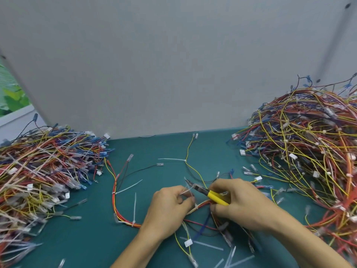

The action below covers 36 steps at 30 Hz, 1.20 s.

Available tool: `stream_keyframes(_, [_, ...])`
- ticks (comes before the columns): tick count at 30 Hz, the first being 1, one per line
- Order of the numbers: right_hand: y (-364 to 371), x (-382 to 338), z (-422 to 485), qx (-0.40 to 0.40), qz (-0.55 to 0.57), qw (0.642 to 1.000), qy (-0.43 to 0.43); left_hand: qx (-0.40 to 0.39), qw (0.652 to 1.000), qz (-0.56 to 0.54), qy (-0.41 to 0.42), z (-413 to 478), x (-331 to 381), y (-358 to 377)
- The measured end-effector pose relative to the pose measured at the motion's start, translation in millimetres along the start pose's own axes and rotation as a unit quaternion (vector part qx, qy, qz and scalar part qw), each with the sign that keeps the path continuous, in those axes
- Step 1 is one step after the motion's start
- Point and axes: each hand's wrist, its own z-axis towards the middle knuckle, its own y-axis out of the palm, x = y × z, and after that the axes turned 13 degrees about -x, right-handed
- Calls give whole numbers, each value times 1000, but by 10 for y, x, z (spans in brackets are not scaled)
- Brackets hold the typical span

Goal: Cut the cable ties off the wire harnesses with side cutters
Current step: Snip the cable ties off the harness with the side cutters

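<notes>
Nearest, strewn over the desk (154,147): cut tails (208,246). Just beyond, with left hand (168,209), pinching a white cable tie (186,191) between curled fingers (182,201), likely to lift it clear of the wire harness (136,225) and spare the insulation. With right hand (241,202), wrapped round the yellow handles of the side cutters (204,191), nosing their tips against that tie, just past the left fingertips. Cannot tell the blade gap. Farther back, heaped either side: left pile (44,167), right pile (309,144).
</notes>
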Motion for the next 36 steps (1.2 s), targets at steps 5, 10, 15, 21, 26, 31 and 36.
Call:
stream_keyframes(5, [-193,31,-62,47,-140,989,11,-5,1000,-13,3,13,-14,-3])
stream_keyframes(10, [-251,62,-114,-24,-267,963,23,-2,1000,-24,8,12,-19,-8])
stream_keyframes(15, [-183,47,-90,-54,-307,950,-6,-4,1000,-19,13,12,-21,-7])
stream_keyframes(21, [-161,41,-72,-66,-317,946,-17,-7,1000,-24,11,5,-20,-10])
stream_keyframes(26, [-155,61,-59,-64,-324,944,-21,-8,1000,-19,11,3,-10,-9])
stream_keyframes(31, [-138,81,-39,-65,-343,937,-24,-6,1000,-12,13,2,-5,-7])
stream_keyframes(36, [-127,83,-35,-71,-342,937,-19,-5,1000,-6,12,2,13,-6])
